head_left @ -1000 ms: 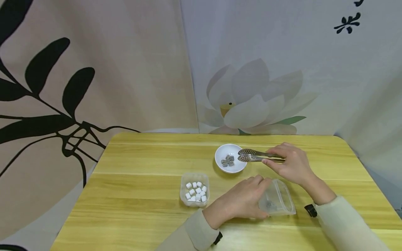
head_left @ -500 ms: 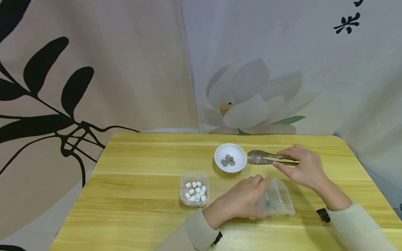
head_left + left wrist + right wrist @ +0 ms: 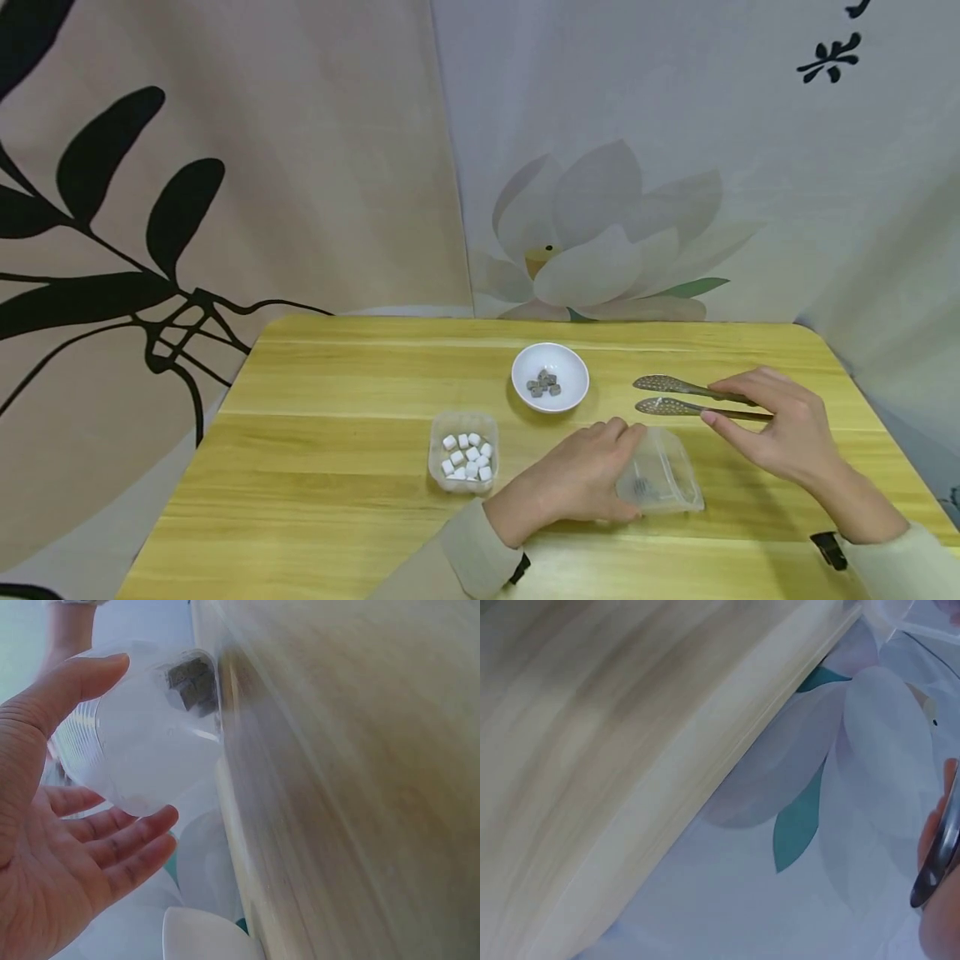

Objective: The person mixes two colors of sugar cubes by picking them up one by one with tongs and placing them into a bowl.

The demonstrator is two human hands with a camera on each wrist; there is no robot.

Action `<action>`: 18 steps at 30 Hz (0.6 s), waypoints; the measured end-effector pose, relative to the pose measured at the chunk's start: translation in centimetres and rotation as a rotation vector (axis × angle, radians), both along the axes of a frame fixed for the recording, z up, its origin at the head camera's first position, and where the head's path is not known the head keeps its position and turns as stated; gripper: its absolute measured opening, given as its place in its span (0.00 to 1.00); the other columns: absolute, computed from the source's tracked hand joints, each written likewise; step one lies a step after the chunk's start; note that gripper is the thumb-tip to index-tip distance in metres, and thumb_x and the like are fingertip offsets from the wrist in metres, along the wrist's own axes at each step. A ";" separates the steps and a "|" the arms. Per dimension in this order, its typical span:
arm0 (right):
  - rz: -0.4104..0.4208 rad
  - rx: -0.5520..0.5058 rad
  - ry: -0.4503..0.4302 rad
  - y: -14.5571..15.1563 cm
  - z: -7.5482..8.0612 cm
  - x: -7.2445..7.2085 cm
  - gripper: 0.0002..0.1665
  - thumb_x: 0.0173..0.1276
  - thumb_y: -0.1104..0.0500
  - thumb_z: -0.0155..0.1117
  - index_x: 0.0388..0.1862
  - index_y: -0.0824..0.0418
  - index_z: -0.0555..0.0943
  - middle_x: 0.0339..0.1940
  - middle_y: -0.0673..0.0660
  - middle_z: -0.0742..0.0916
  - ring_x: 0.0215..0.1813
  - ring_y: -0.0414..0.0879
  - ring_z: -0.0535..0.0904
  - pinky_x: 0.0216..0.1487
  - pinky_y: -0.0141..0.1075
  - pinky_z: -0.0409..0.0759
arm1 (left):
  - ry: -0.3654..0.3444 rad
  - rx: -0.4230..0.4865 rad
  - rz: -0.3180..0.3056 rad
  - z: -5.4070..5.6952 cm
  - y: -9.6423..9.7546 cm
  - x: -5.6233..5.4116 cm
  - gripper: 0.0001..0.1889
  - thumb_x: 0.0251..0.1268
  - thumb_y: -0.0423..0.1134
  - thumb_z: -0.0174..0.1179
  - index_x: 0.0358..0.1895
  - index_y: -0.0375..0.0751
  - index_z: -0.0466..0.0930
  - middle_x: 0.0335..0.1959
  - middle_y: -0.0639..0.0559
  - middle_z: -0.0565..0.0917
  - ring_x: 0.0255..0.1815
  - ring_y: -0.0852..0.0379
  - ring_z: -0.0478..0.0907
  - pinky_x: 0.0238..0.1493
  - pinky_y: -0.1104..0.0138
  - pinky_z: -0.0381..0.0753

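My left hand (image 3: pixel 570 479) grips a clear plastic container (image 3: pixel 675 471) that leans over with its mouth to the right, thumb and fingers on either side. Dark grey cubes (image 3: pixel 193 684) lie low inside it in the left wrist view. Between thumb and fingers, my right hand (image 3: pixel 783 429) pinches metal tongs (image 3: pixel 667 407) with perforated tips. The tips point left, spread apart, with nothing between them. Only part of that hand and a tong handle (image 3: pixel 936 862) show in the right wrist view. Behind the left hand, a white bowl (image 3: pixel 572 375) contains several grey cubes (image 3: pixel 543 386).
A second clear container (image 3: pixel 436 454) stands left of the left hand, with several white cubes (image 3: pixel 471 455) in it. Everything rests on a wooden table (image 3: pixel 322 417). A printed curtain (image 3: pixel 360 167) hangs behind the table's far edge.
My right hand has drawn the tongs away from the bowl, rightward and nearer to me, and their tips have spread wider. The left hand and its container have stayed in place.
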State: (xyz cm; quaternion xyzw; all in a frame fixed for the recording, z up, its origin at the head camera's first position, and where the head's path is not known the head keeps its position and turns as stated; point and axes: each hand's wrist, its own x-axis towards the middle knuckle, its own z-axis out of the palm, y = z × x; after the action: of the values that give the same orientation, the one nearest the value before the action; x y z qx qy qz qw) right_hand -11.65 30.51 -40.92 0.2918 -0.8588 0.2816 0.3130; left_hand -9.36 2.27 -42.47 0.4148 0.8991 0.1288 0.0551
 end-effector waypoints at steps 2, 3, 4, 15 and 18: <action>0.005 -0.025 0.023 0.6 -0.1 0.3 0.23 0.61 0.39 0.75 0.37 0.59 0.92 0.33 0.53 0.90 0.43 0.26 0.77 0.46 0.17 0.68 | 0.002 -0.004 0.002 0.0 0.0 0.0 0.51 0.53 0.62 0.78 0.76 0.43 0.64 0.54 0.55 0.75 0.47 0.65 0.72 0.48 0.76 0.74; 0.009 -0.038 0.034 0.8 -0.2 0.4 0.26 0.63 0.36 0.72 0.36 0.59 0.91 0.32 0.53 0.90 0.42 0.26 0.77 0.46 0.16 0.67 | 0.002 -0.005 0.003 -0.1 0.0 0.1 0.51 0.53 0.62 0.78 0.76 0.43 0.64 0.54 0.55 0.75 0.47 0.65 0.73 0.48 0.76 0.74; 0.008 -0.045 0.040 1.1 -0.2 0.5 0.29 0.65 0.33 0.70 0.35 0.60 0.91 0.31 0.53 0.89 0.42 0.25 0.77 0.47 0.16 0.67 | 0.002 -0.006 0.005 0.0 0.0 0.1 0.51 0.53 0.62 0.78 0.76 0.43 0.64 0.54 0.55 0.75 0.47 0.65 0.73 0.48 0.75 0.75; -0.030 0.034 0.009 4.3 -0.5 2.4 0.34 0.63 0.26 0.67 0.32 0.56 0.90 0.30 0.47 0.88 0.40 0.24 0.76 0.43 0.16 0.69 | -0.004 -0.010 0.006 0.0 0.0 0.1 0.51 0.54 0.62 0.77 0.77 0.42 0.63 0.56 0.55 0.76 0.48 0.64 0.73 0.49 0.75 0.75; -0.032 0.103 0.009 4.9 -0.5 2.7 0.32 0.63 0.24 0.67 0.32 0.51 0.90 0.29 0.46 0.88 0.38 0.26 0.77 0.35 0.23 0.73 | -0.006 -0.009 0.005 0.0 0.0 0.2 0.51 0.54 0.62 0.77 0.77 0.42 0.63 0.55 0.55 0.76 0.47 0.65 0.73 0.48 0.75 0.74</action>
State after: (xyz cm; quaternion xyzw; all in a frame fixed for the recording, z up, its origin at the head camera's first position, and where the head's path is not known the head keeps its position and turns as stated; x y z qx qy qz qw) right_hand -8.97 35.39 -41.38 0.2949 -0.8754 0.2304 0.3060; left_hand -9.21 2.31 -42.46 0.4118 0.9005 0.1261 0.0595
